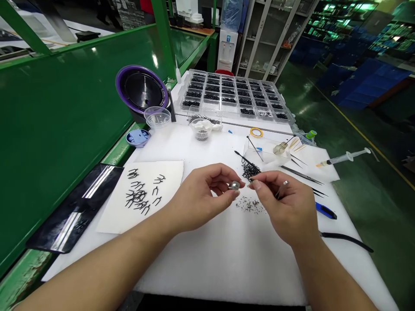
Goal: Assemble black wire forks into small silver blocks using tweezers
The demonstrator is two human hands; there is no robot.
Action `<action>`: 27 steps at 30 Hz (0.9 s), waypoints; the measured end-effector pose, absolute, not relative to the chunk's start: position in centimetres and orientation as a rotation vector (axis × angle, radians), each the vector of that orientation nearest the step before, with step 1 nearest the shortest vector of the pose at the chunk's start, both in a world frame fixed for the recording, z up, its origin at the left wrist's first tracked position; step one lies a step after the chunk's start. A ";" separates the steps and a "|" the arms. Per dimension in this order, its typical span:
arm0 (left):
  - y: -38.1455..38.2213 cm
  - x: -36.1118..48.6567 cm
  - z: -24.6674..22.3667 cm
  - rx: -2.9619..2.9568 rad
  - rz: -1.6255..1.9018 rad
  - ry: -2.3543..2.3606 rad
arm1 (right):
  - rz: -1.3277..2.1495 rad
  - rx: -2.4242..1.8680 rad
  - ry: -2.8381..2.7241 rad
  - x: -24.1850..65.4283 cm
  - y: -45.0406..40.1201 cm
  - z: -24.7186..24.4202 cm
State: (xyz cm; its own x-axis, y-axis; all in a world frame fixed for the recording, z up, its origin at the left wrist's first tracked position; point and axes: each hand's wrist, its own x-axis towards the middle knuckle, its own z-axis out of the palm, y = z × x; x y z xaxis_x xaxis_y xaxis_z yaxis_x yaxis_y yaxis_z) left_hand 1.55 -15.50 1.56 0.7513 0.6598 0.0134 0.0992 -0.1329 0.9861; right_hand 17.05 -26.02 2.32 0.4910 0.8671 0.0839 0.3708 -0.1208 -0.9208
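My left hand (207, 194) is closed in a pinch on a small silver metal block (234, 185) with a hole in its face. Just right of it, my right hand (285, 203) is closed too. Its thumb and forefinger press together on something too small to make out, and a slim metal tool (284, 186) pokes out between its fingers. Behind the fingertips lies a heap of small black bent parts (250, 171). Tiny dark bits (251, 204) are scattered on the white foam mat (223, 259) below the hands.
Black forked parts (138, 196) lie on a white sheet (112, 218) at left. Behind stand clear cups (158, 117), a purple-rimmed lamp-like bowl (142, 90) and a compartment box (233, 93). At right are tweezers (301, 174), a blue knife (326, 211), a black handle (348, 238) and a syringe (345, 158).
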 end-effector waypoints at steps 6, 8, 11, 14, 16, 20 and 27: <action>-15.7 1.6 1.4 1.780 0.582 0.604 | 0.307 -1.684 -1.467 17.4 -26.3 1.9; -15.8 1.5 1.3 1.823 0.620 0.596 | 0.166 -1.684 -1.550 17.6 -26.5 1.9; -16.0 1.5 1.1 1.891 0.697 0.585 | 0.026 -1.692 -1.594 17.7 -26.9 2.1; -16.1 1.5 0.8 1.949 0.772 0.573 | -0.010 -1.706 -1.585 17.6 -27.1 2.2; -16.2 1.5 0.7 1.977 0.806 0.559 | 0.063 -1.708 -1.581 17.3 -27.1 2.2; -16.3 1.6 0.6 2.029 0.841 0.565 | 0.150 -1.708 -1.532 16.7 -27.0 2.0; -16.5 1.7 0.4 2.011 0.870 0.589 | 0.114 -1.736 -1.486 16.2 -27.2 2.2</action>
State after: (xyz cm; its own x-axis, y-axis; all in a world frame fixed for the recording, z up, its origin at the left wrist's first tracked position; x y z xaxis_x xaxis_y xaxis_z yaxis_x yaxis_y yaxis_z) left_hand 1.70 -16.47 0.40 0.6479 0.6717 0.3593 0.0846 -0.5322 0.8424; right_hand 16.21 -27.18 2.21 0.2964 0.8543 0.4269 0.7791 0.0422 -0.6254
